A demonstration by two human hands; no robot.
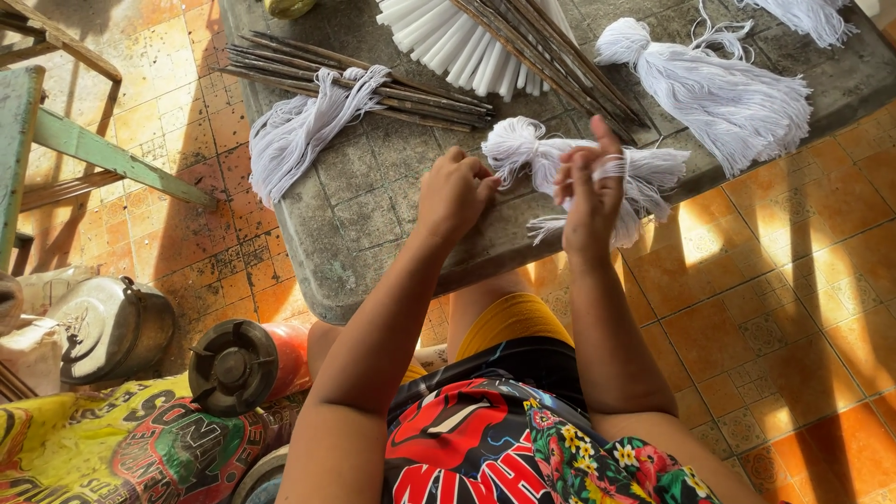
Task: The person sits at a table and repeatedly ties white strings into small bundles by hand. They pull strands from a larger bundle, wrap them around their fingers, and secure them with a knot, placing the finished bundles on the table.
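Note:
My left hand (455,193) is closed on one end of a small white yarn bundle (523,149) that lies over the near edge of a low grey stone table (364,215). My right hand (591,182) is raised beside it, fingers pinching white yarn strands wound around them, part of the same bundle. The bundle's loose ends fan out to the right behind my right hand.
On the table lie dark wooden sticks (420,93) with a white yarn hank (299,131) across them, a big white tassel (719,93) and white rods (448,37) at the back. A red burner (245,364), metal pot (112,327) and wooden frame (93,149) stand left on orange tiles.

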